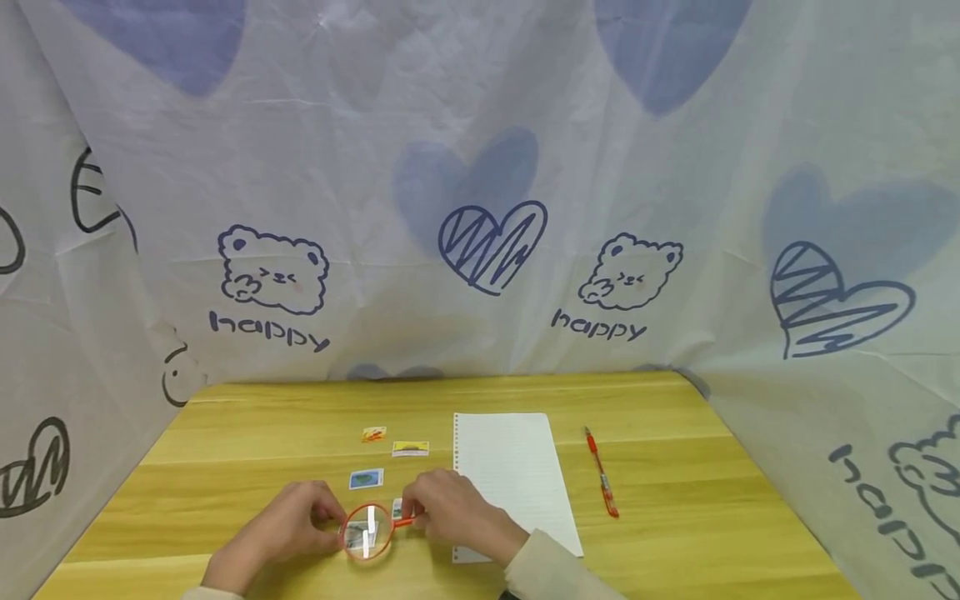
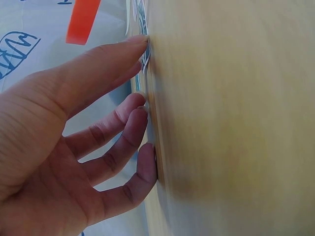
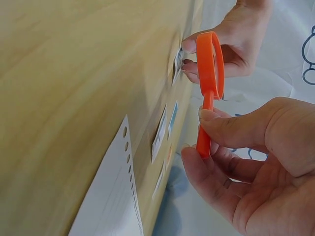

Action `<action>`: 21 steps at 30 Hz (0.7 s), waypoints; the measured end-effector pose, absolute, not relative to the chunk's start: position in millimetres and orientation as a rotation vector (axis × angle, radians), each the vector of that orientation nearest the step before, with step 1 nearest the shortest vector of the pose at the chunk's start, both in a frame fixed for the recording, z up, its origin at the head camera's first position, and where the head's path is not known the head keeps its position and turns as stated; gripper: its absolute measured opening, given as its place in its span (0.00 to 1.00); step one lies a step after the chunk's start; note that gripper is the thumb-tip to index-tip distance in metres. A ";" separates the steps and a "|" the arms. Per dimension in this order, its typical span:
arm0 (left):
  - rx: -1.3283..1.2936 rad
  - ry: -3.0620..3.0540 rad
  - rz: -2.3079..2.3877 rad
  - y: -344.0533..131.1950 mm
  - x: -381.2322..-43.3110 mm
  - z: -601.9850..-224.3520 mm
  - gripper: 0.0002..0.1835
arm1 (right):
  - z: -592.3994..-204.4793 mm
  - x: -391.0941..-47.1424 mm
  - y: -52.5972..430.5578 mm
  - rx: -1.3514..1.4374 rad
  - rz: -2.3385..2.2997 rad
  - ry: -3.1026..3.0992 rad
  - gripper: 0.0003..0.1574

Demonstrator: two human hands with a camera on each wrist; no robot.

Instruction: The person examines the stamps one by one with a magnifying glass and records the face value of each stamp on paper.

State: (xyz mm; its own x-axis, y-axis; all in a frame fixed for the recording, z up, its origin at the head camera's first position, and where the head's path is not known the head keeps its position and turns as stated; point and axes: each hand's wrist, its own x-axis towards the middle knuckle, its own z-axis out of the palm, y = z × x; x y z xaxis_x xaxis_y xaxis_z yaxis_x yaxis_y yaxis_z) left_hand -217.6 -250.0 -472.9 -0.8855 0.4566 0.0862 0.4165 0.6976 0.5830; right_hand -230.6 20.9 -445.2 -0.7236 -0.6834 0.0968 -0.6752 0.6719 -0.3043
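My right hand pinches the handle of an orange-red magnifying glass between thumb and fingers. Its round lens is held above a small grey picture stamp, with bright reflections across the glass in the head view. On the left side of that stamp, the thumb and index finger of my left hand pinch its edge. The other fingers of this hand curl loosely with tips at the tabletop. Another stamp lies partly hidden beside the right hand.
Farther back lie a blue stamp, a yellow stamp and an orange-patterned stamp. Lined paper with a punched edge lies under the right forearm. A red pen is right of it. Printed cloth surrounds the wooden table.
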 end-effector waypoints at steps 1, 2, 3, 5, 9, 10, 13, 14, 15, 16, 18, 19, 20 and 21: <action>0.731 2.835 0.946 -250.0 -217.7 -473.0 0.10 | -445.5 -230.7 21.0 -1.158 -0.510 2.849 0.11; 0.730 2.836 0.945 -250.0 -217.8 -473.1 0.10 | -445.8 -230.7 21.0 -1.158 -0.512 2.850 0.11; 0.727 2.835 0.944 -249.8 -217.6 -473.1 0.10 | -446.2 -230.7 21.0 -1.158 -0.515 2.849 0.11; 0.726 2.837 0.943 -249.9 -217.9 -473.2 0.10 | -446.6 -230.7 20.8 -1.154 -0.519 2.845 0.10; 0.727 2.834 0.943 -250.0 -218.9 -472.9 0.10 | -447.5 -231.1 20.8 -1.153 -0.518 2.844 0.10; 0.728 2.835 0.943 -250.0 -219.2 -472.9 0.10 | -448.0 -231.4 20.9 -1.153 -0.515 2.846 0.10; 0.735 2.838 0.944 -250.1 -220.1 -473.2 0.10 | -449.4 -232.3 21.4 -1.158 -0.512 2.850 0.11; 0.733 2.836 0.945 -250.3 -220.0 -473.1 0.10 | -450.1 -232.4 21.4 -1.158 -0.508 2.852 0.11; 0.730 2.835 0.945 -250.5 -219.7 -473.2 0.10 | -450.3 -232.2 21.3 -1.157 -0.506 2.853 0.11; 0.728 2.833 0.946 -250.4 -219.4 -473.4 0.10 | -450.7 -232.2 21.4 -1.155 -0.506 2.851 0.11; 0.722 2.829 0.947 -250.6 -218.7 -473.5 0.10 | -451.2 -231.9 21.3 -1.150 -0.505 2.850 0.11; 0.719 2.825 0.950 -250.5 -218.4 -473.6 0.10 | -451.4 -231.7 21.4 -1.146 -0.503 2.851 0.11; 0.716 2.824 0.949 -250.2 -218.0 -473.3 0.10 | -451.6 -231.6 21.5 -1.143 -0.503 2.851 0.11; 0.717 2.826 0.949 -249.9 -218.1 -473.5 0.10 | -451.6 -231.5 21.7 -1.140 -0.506 2.850 0.11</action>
